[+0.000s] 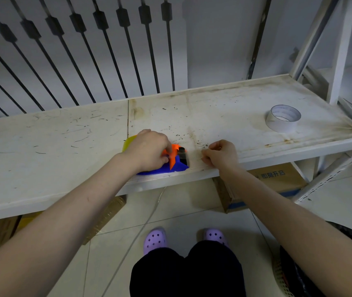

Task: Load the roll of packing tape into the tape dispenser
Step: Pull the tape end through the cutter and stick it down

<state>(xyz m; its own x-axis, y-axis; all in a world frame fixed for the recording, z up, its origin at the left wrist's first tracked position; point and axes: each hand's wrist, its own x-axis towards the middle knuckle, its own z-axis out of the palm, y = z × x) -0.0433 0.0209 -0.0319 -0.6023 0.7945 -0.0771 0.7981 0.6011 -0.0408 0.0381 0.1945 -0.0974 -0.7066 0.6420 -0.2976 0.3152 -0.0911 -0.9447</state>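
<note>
A blue tape dispenser point(177, 166) with orange parts and a black roller lies near the front edge of a worn white shelf point(63, 142). My left hand point(149, 150) presses down on it and covers most of it; a yellowish roll point(128, 142) peeks out behind my fingers. My right hand point(221, 154) is just right of the dispenser, fingers pinched on a strip of clear tape that runs from the dispenser's front. A second roll of white tape point(283, 118) lies flat at the shelf's far right, away from both hands.
Black railing bars point(85, 61) stand behind the shelf. White shelf uprights point(339, 50) rise at the right. Cardboard boxes point(277, 179) sit below the shelf on the tiled floor. A dark basket point(299, 271) is at the lower right.
</note>
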